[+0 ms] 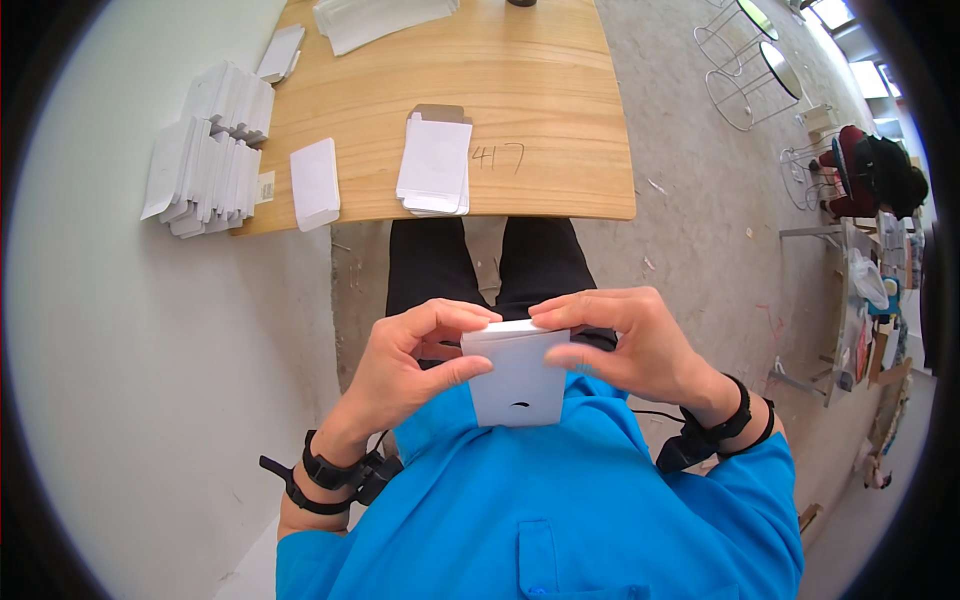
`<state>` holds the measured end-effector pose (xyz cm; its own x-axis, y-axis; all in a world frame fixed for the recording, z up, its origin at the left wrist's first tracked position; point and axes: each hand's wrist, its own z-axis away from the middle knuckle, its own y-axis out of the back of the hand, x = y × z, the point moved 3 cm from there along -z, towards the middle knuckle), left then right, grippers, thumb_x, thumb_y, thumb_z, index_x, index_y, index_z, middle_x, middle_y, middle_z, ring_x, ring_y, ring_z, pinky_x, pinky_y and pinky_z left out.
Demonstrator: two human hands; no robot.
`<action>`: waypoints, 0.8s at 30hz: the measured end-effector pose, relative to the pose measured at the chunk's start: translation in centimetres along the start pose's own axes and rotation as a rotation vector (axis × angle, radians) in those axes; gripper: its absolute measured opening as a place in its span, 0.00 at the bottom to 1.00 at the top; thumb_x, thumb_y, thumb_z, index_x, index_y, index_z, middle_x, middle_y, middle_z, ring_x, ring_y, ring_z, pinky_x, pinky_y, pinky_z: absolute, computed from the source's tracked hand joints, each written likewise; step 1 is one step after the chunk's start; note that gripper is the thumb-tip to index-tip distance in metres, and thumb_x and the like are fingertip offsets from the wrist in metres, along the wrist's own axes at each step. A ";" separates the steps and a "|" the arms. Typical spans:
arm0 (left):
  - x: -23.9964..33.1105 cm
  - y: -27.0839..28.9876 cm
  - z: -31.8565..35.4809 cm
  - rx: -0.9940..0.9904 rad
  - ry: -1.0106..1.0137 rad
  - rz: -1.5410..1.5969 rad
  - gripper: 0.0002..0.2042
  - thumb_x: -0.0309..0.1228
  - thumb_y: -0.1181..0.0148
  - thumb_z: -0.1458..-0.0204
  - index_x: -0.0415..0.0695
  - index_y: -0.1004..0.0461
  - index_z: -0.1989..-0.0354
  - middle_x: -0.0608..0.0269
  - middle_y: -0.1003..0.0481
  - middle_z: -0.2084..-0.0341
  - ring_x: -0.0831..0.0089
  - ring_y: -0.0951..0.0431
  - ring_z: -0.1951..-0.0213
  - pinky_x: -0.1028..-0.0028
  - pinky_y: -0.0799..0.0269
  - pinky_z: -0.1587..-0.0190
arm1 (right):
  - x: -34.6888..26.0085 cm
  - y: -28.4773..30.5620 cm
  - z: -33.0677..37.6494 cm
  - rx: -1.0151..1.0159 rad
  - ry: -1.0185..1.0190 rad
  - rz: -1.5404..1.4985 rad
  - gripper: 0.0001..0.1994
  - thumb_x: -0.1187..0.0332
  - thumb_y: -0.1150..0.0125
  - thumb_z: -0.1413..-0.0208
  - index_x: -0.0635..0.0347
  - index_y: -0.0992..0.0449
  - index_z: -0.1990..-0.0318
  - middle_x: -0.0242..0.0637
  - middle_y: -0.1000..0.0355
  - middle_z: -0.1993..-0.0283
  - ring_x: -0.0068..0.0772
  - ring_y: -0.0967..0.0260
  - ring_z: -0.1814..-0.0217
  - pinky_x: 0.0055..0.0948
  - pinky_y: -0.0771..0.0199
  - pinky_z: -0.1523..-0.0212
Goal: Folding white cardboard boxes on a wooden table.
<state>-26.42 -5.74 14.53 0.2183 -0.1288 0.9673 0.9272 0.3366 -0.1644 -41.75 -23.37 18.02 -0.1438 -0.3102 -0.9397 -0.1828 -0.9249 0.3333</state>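
A small white cardboard box [518, 380] is held upright in front of my lap, with a dark curved mark low on its face. My left hand [415, 350] pinches its left upper corner, thumb on the near face and fingers along the top edge. At the right upper corner my right hand [625, 335] grips likewise, its fingers over the top and its thumb across the near face. The top edge looks like a folded flap, partly covered by my fingertips. The far side of the box is hidden.
Beyond my knees stands a wooden table [545, 100]. On it lie a small pile of flat white cartons [435, 165], a single white carton [316, 185] and stacked white cartons [205, 165] by the wall. Far right, a person [865, 175] sits near a cluttered table [850, 300].
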 end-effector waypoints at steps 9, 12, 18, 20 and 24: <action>-1.1 0.6 0.2 -0.025 0.065 -0.012 0.18 0.24 0.35 0.45 0.38 0.28 0.46 0.53 0.21 0.55 0.67 0.19 0.52 0.68 0.22 0.46 | 1.5 -1.2 0.6 0.150 -0.170 -0.453 0.15 0.77 0.34 0.45 0.65 0.28 0.51 0.49 0.24 0.48 0.40 0.22 0.48 0.36 0.19 0.47; -0.9 0.7 0.4 -0.017 0.067 -0.036 0.18 0.24 0.35 0.45 0.39 0.28 0.46 0.53 0.20 0.56 0.67 0.19 0.52 0.69 0.22 0.47 | 1.9 -1.0 0.6 0.097 -0.182 -0.401 0.11 0.77 0.35 0.43 0.64 0.31 0.56 0.52 0.25 0.49 0.41 0.22 0.49 0.36 0.18 0.48; -1.0 0.6 0.5 -0.003 0.056 -0.048 0.18 0.24 0.35 0.45 0.39 0.28 0.46 0.52 0.20 0.56 0.66 0.18 0.53 0.68 0.21 0.48 | 2.5 -1.5 0.8 0.169 -0.269 -0.523 0.11 0.75 0.34 0.43 0.66 0.30 0.57 0.51 0.24 0.50 0.37 0.22 0.50 0.34 0.18 0.49; -1.1 0.6 0.5 0.000 0.051 -0.060 0.18 0.24 0.35 0.45 0.39 0.27 0.46 0.52 0.20 0.56 0.66 0.18 0.53 0.68 0.21 0.48 | 2.2 -1.6 0.9 0.194 -0.271 -0.504 0.11 0.75 0.34 0.43 0.67 0.29 0.57 0.51 0.23 0.52 0.36 0.22 0.50 0.33 0.19 0.49; -1.0 0.6 0.5 0.015 0.057 -0.073 0.18 0.24 0.34 0.45 0.40 0.27 0.46 0.52 0.19 0.57 0.66 0.17 0.54 0.68 0.20 0.49 | 1.8 -1.6 1.1 0.257 -0.318 -0.477 0.10 0.75 0.33 0.44 0.69 0.26 0.57 0.49 0.22 0.55 0.35 0.22 0.51 0.33 0.19 0.48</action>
<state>-26.26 -4.97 13.53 0.1675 -0.2065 0.9640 0.9368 0.3380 -0.0904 -42.83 -22.17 15.82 -0.2636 0.2410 -0.9340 -0.5204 -0.8508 -0.0727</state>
